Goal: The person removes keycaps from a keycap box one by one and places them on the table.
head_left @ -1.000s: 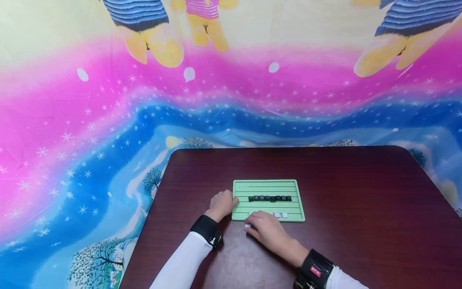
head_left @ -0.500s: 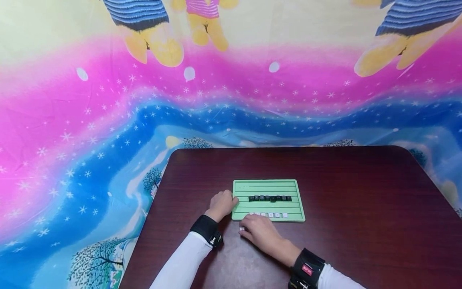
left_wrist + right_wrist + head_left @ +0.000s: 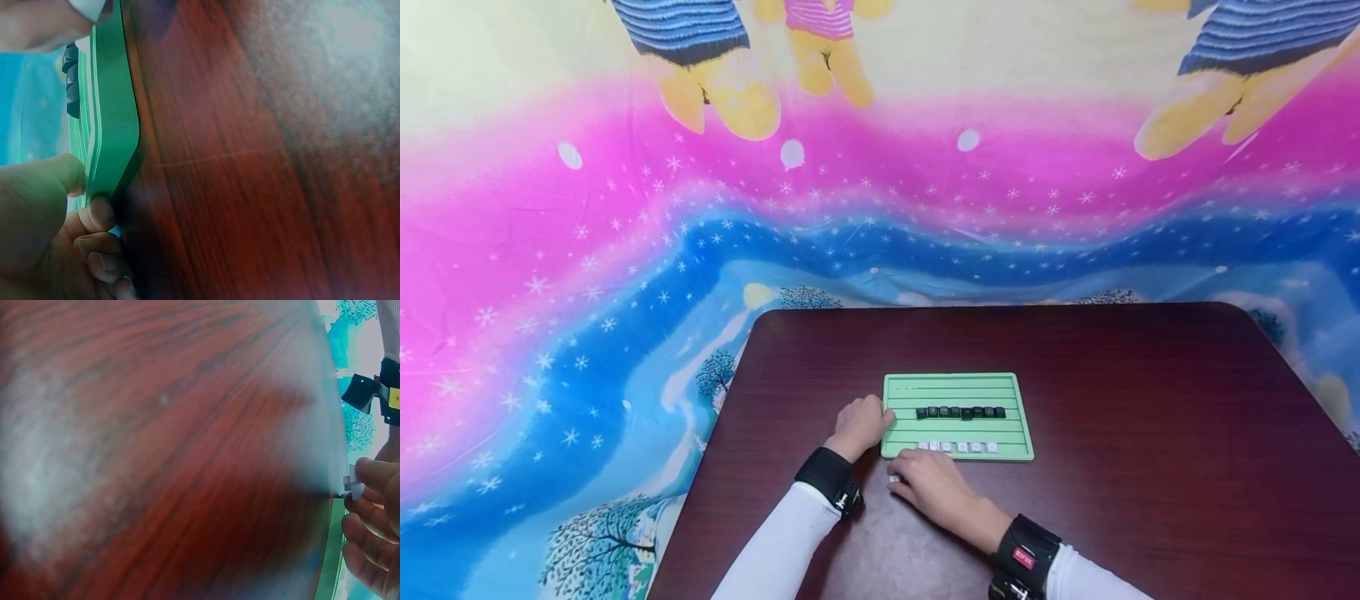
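A green ridged tray [image 3: 955,398] lies on the table, bearing a row of black keycaps [image 3: 955,412] across its middle and several white keycaps [image 3: 976,447] along its near edge. My left hand [image 3: 859,425] grips the tray's left side, thumb on top and curled fingers against the outer wall in the left wrist view. Just in front of the tray's near left corner, my right hand [image 3: 936,483] pinches one white keycap [image 3: 354,484] between thumb and forefinger. Its remaining fingers are bent beside the tray in the right wrist view.
The dark red wooden table [image 3: 1150,433] extends around the tray, with rounded far corners. Behind it hangs a colourful printed cloth [image 3: 880,192]. Black straps [image 3: 829,475] are worn on both wrists.
My right hand has moved left and slightly towards the person, carrying its white keycap, which uncovers more of the white row. The left hand and tray stay in place.
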A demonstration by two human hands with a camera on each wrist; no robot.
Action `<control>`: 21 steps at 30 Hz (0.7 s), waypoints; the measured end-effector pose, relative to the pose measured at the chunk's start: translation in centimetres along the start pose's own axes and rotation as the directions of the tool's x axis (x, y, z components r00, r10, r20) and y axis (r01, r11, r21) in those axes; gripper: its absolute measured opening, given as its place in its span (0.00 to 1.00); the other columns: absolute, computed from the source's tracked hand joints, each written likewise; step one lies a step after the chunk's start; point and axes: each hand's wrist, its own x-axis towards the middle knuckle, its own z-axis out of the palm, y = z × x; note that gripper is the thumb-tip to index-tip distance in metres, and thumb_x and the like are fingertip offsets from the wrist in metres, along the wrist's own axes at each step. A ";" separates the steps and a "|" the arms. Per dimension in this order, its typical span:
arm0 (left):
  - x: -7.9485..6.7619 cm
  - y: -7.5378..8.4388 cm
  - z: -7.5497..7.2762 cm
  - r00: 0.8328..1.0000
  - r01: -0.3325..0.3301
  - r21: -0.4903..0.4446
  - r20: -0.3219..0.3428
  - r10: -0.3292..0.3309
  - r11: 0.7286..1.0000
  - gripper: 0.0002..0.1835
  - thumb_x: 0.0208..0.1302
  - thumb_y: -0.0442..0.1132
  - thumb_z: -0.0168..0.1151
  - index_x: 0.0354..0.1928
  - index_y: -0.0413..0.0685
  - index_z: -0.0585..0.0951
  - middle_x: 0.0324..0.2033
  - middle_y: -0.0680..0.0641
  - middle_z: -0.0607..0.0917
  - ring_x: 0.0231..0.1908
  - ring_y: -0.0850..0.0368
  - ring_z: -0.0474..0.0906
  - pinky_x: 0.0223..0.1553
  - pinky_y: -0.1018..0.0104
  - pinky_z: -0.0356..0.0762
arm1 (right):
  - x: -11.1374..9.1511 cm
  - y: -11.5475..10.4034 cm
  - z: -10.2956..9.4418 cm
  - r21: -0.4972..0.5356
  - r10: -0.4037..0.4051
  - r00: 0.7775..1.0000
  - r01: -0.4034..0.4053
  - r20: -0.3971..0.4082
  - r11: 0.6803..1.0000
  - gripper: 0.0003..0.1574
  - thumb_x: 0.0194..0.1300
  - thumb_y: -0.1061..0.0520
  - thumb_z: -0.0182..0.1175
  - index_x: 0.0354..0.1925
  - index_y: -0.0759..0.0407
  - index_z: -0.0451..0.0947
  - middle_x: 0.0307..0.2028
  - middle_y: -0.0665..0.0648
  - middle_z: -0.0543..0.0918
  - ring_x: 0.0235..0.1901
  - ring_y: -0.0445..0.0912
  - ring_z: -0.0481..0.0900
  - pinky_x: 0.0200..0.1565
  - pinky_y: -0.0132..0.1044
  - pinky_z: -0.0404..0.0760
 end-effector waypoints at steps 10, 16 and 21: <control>-0.1 0.0 0.0 1.000 -0.002 -0.007 0.000 0.002 1.000 0.24 0.67 0.47 0.55 0.14 0.53 0.61 0.14 0.54 0.58 0.16 0.56 0.59 0.21 0.63 0.57 | 0.4 0.0 0.7 -0.018 0.010 1.000 -0.009 0.029 1.000 0.08 0.63 0.48 0.69 0.38 0.48 0.85 0.33 0.44 0.83 0.33 0.40 0.83 0.36 0.35 0.80; -0.1 0.0 0.0 1.000 -0.007 -0.009 0.004 0.007 1.000 0.24 0.68 0.46 0.55 0.14 0.53 0.61 0.13 0.54 0.57 0.15 0.56 0.57 0.20 0.63 0.56 | 0.4 0.0 0.8 -0.007 0.011 1.000 -0.011 0.024 1.000 0.07 0.63 0.48 0.69 0.37 0.48 0.85 0.32 0.44 0.83 0.33 0.40 0.83 0.35 0.35 0.79; 0.0 0.0 0.0 1.000 -0.008 -0.005 0.003 0.008 1.000 0.25 0.68 0.46 0.55 0.13 0.53 0.60 0.13 0.55 0.57 0.15 0.57 0.56 0.20 0.63 0.55 | 0.5 0.0 0.9 -0.004 0.006 1.000 -0.006 0.021 1.000 0.06 0.63 0.48 0.68 0.36 0.47 0.85 0.32 0.43 0.83 0.33 0.40 0.83 0.35 0.35 0.79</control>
